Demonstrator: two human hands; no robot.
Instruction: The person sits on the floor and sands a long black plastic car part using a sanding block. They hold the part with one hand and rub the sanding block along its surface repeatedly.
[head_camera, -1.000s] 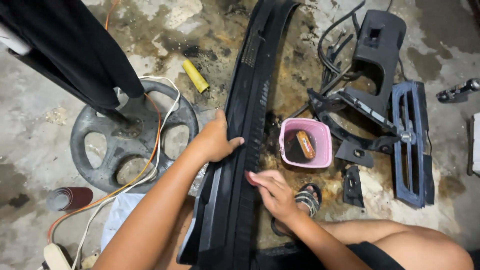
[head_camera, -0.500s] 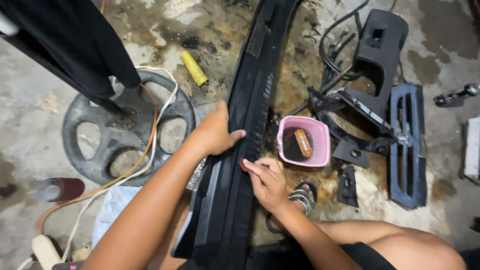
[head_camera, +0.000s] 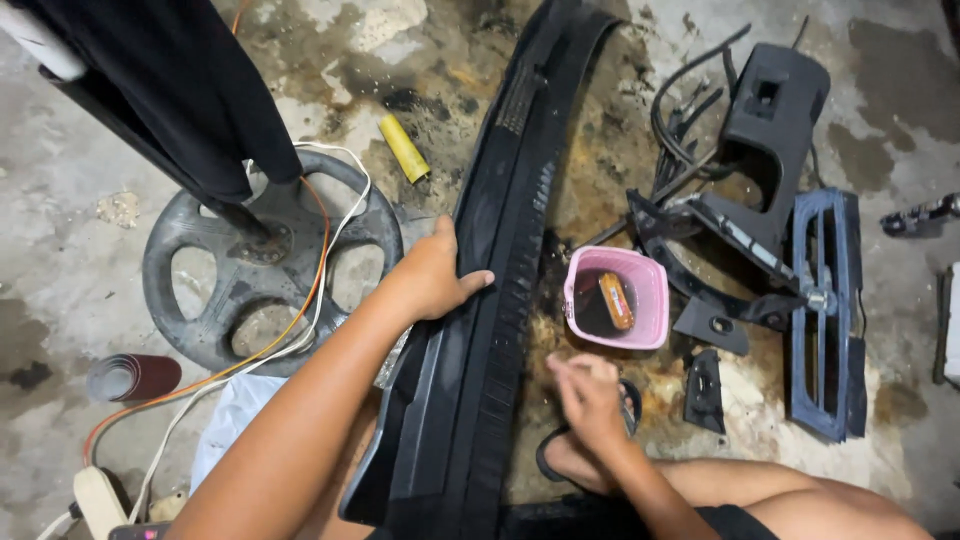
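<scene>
Across the stained concrete floor lies the long black plastic trim panel, running from the person's lap toward the top; the left hand presses on its left edge, fingers spread flat, thumb on the ribbed face; the right hand hovers just beside its right edge, fingers pinched together, on what I cannot tell; steady downward pressure probably keeps the panel from sliding; a pink tub sits close right, dark trim parts beyond, a wheel-shaped stand base crowding the left.
</scene>
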